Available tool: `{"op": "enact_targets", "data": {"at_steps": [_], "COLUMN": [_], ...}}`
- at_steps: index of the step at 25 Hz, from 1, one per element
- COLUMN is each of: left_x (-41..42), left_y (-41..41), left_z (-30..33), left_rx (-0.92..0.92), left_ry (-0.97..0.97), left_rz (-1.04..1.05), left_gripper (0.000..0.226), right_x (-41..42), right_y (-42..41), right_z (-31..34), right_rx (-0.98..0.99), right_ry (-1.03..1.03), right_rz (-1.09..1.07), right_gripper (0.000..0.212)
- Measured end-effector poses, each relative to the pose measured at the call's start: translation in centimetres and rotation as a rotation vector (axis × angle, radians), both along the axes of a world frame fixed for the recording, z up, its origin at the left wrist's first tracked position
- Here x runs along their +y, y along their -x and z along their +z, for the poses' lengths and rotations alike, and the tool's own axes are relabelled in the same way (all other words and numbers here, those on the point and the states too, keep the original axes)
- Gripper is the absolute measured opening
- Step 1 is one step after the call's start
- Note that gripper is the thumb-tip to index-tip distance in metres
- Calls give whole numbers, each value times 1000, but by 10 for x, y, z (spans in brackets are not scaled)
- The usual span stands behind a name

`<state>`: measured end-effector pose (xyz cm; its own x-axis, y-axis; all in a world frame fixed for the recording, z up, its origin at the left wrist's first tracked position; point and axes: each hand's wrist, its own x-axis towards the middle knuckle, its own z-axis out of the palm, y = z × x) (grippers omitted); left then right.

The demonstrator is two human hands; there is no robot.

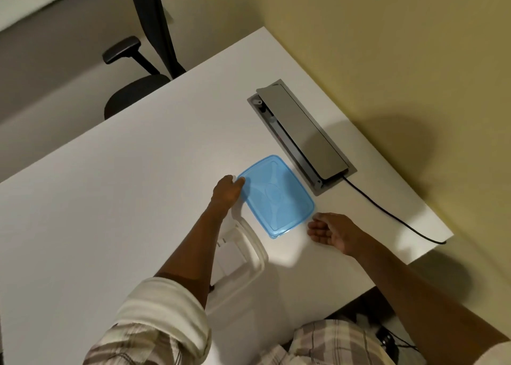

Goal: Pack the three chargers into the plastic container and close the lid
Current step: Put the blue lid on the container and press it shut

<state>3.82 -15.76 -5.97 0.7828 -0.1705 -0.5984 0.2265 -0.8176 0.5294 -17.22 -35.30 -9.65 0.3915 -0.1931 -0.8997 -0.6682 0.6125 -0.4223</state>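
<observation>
A blue plastic lid [276, 196] lies flat on the white desk [124, 198]. My left hand [225, 192] is at the lid's far-left corner, thumb on top of its edge. My right hand [330, 230] rests on the desk just beside the lid's near-right corner, fingers loosely apart and holding nothing. The clear plastic container [255, 250] stands uncovered nearer to me, partly hidden under my left forearm. White chargers [231, 258] show inside it; how many I cannot tell.
A grey cable box with its flap raised [301, 132] is set into the desk just beyond the lid. A black cable [387, 215] runs from it over the desk's right edge. A black office chair [143, 69] stands at the far side.
</observation>
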Motion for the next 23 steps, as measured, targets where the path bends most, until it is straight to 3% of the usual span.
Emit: {"op": "enact_targets", "data": {"at_steps": [5, 14, 21, 23], "left_x": [-1, -5, -1, 14], "left_y": [-2, -3, 4, 6], "left_z": [-11, -10, 9, 30], "left_rx": [11, 35, 73, 8], "left_ry": [37, 38, 76, 148], "left_rz": [63, 50, 106, 167], "left_gripper": [44, 63, 59, 57], "right_x": [-2, 2, 5, 15], "right_y": [-6, -20, -32, -37], "right_z": [-2, 6, 20, 40], "right_rx": [-19, -31, -82, -152], "right_ry": [37, 186, 250, 291], "right_rz": [22, 157, 151, 149], "right_gripper": [18, 25, 23, 24]}}
